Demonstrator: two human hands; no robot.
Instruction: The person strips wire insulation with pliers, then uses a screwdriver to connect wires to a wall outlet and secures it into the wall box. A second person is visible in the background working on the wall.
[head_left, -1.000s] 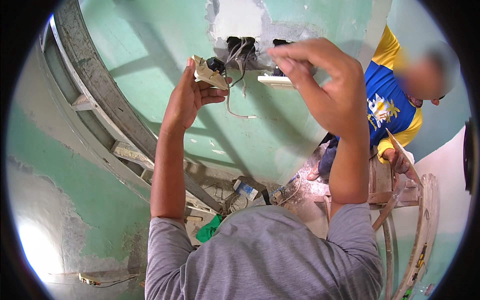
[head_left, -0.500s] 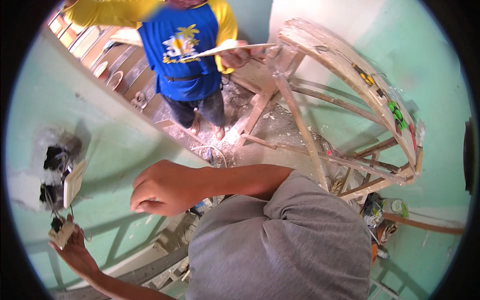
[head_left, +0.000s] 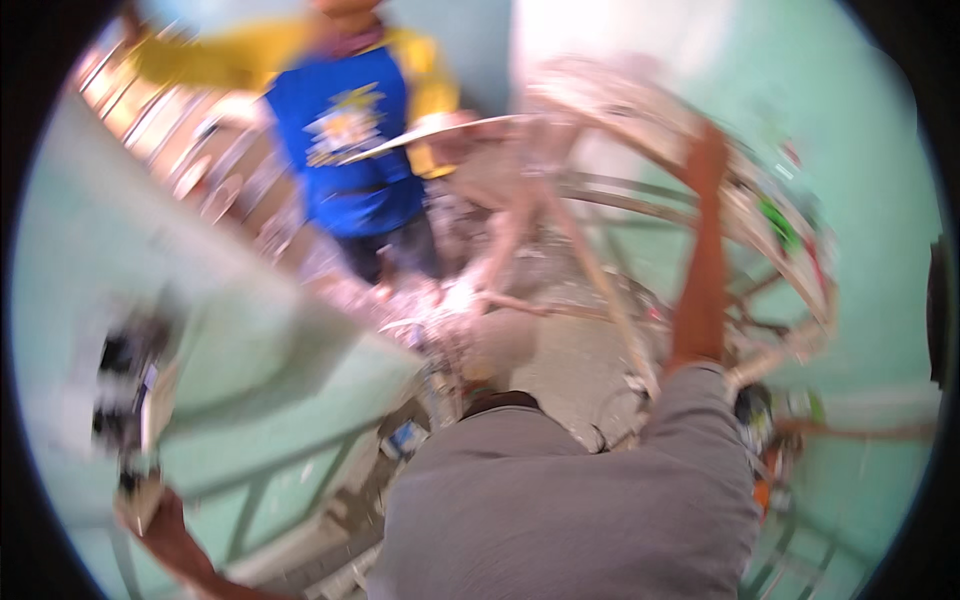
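"What are the left fingers doing?"

"The left hand is pinching a cream fitting by its lower part, out at the far left, close to the wall. A dark piece shows at the fitting's upper end."

"And the right?"

"The right hand is far across on the other side, arm stretched out to the wooden trestle's top plank. It's badly smeared, so I can't tell whether those fingers are spread or pressed together, or whether they touch anything there."

"Anything close to that hand?"

"A bright green object lies further along the same plank, toward the person."

"What's just above the cream fitting?"

"A second cream plate, standing out from the wall on edge, beside two dark holes: an upper one and a lower one."

"Further out?"

"A co-worker in a blue and yellow shirt stands between the wall and the trestle, one hand at a thin pale board. Low down, near the wall's foot, there's a blue and white box."
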